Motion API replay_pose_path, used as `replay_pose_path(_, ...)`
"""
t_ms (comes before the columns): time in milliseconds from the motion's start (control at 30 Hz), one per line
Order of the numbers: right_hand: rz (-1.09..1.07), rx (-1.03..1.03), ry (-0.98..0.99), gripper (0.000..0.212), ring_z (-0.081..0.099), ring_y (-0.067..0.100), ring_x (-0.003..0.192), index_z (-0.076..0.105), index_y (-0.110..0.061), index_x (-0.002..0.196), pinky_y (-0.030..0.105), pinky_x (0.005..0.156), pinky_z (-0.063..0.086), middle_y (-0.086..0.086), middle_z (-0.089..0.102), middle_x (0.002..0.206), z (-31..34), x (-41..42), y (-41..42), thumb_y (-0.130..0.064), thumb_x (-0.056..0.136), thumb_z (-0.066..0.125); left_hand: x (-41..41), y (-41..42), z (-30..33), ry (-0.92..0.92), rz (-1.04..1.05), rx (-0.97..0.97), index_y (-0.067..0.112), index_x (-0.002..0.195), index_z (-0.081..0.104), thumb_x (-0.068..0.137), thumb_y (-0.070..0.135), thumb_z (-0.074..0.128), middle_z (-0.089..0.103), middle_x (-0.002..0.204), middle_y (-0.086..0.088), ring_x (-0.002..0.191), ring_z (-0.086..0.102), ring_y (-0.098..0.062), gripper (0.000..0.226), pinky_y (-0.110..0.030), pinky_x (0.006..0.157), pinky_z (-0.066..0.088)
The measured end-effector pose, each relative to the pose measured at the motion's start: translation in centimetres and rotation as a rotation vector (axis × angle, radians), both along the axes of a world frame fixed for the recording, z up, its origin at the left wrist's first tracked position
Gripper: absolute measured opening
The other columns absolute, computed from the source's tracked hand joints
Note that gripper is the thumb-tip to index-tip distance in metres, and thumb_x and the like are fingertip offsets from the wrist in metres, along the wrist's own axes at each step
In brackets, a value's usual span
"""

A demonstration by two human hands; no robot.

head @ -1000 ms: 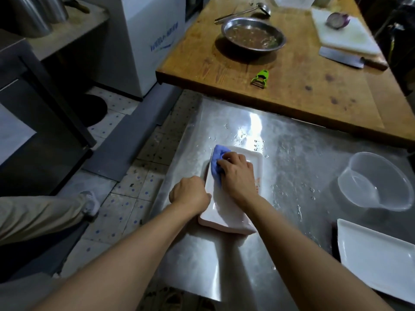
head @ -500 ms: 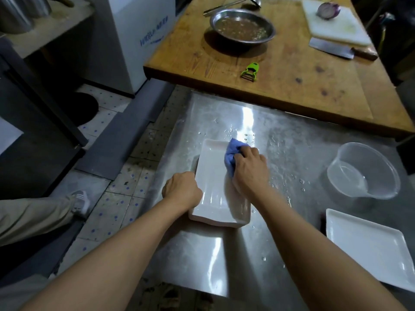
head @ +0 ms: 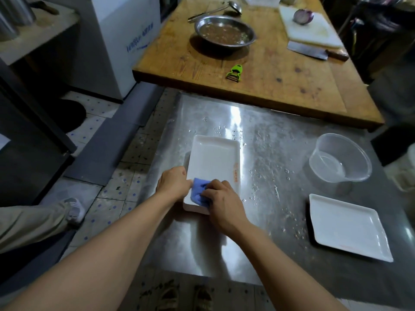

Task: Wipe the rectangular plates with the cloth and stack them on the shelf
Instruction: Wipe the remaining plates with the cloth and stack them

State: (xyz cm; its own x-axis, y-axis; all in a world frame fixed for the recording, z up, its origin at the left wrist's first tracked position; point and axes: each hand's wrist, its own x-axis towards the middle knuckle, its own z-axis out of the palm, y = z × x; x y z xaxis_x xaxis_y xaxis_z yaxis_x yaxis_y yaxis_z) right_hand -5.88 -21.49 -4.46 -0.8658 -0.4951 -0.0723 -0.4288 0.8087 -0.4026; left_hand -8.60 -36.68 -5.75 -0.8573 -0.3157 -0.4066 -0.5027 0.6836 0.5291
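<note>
Two white plates are in sight on the steel bench (head: 258,221): one plate (head: 214,162) at the centre of the frame, under the hands, and a second plate (head: 347,225) at the lower right, well apart from it. The wiping step is in hand. The right hand (head: 221,199) presses a blue cloth (head: 198,191) onto the near end of the centre plate, its fingers (head: 210,187) curled over the cloth and grasping it. The left hand (head: 174,181) steadies the plate at its near left edge, fingers clenched about the rim, just beside the cloth.

Water drops lie scattered on the bench around the far end of the plate and off to its right, so I judge the surface to be slippery and the left hand's hold worth keeping while the cloth works. A clear tub (head: 340,161) stands at the right, above the second plate. Beyond, in the upper part of the frame, a wooden table (head: 269,70) carries a metal bowl (head: 224,33), a green peeler (head: 235,72) and a cleaver (head: 316,51).

Stacking is not yet begun, and I cannot tell which surface is the shelf meant. The next move, as I judge it, calls for finishing the plate's far end and rim, then lifting it level with a firm two-handed hold, since a wet plate may slide. Whether the second plate has been wiped I cannot tell.
</note>
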Motion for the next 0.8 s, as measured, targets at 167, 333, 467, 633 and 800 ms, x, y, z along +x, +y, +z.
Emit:
replay_pose_path(167,0.043,0.061,-0.005,0.026,0.046,0.025,0.097,0.069,-0.015,0.104,0.037,0.076,0.041,0.002,0.056,0.115,0.2,0.0,-0.2,-0.010,0.087,0.050,-0.2,-0.1,-0.1,-0.006,-0.019,-0.019,0.017,0.064,0.040,0.081,0.024,0.061,0.061,0.085,-0.012,0.080,0.056,-0.030,0.029,-0.029,0.063,0.038)
replay_pose_path(333,-0.044,0.211,0.053,0.029,0.046,0.023,0.103,0.066,-0.014,0.107,0.032,0.085,0.037,-0.001,0.056,0.118,1.0,-0.2,3.1,-0.008,0.084,0.048,-0.1,0.4,0.1,-0.001,-0.039,-0.099,0.012,0.092,0.057,0.083,0.024,0.059,0.063,0.103,-0.011,0.094,0.059,-0.030,0.016,-0.032,0.071,0.046)
replay_pose_path(467,-0.052,0.314,0.067,0.029,0.042,0.023,0.107,0.059,-0.010,0.105,0.029,0.079,0.027,0.005,0.052,0.116,1.6,-0.1,2.5,-0.003,0.081,0.044,-0.2,0.6,0.3,-0.015,-0.032,-0.133,0.009,0.107,0.055,0.084,0.024,0.059,0.061,0.111,-0.012,0.099,0.058,-0.030,0.028,-0.035,0.078,0.049)
replay_pose_path(633,-0.149,0.294,0.104,0.031,0.044,0.027,0.106,0.057,-0.007,0.107,0.030,0.081,0.035,0.009,0.052,0.115,2.1,-0.9,3.2,0.002,0.079,0.047,0.1,0.3,1.4,0.002,-0.059,-0.105,0.010,0.092,0.053,0.082,0.017,0.059,0.063,0.105,-0.011,0.097,0.057,-0.029,0.013,-0.031,0.067,0.041)
replay_pose_path(800,-0.429,-0.082,0.064,0.017,0.050,0.032,0.093,0.065,0.000,0.086,0.030,0.072,0.038,0.015,0.055,0.095,2.8,-1.5,5.4,0.003,0.082,0.049,0.7,0.2,2.6,0.036,-0.026,-0.088,0.013,0.059,0.046,0.077,0.009,0.058,0.068,0.087,-0.017,0.078,0.059,-0.029,0.023,-0.030,0.059,0.041)
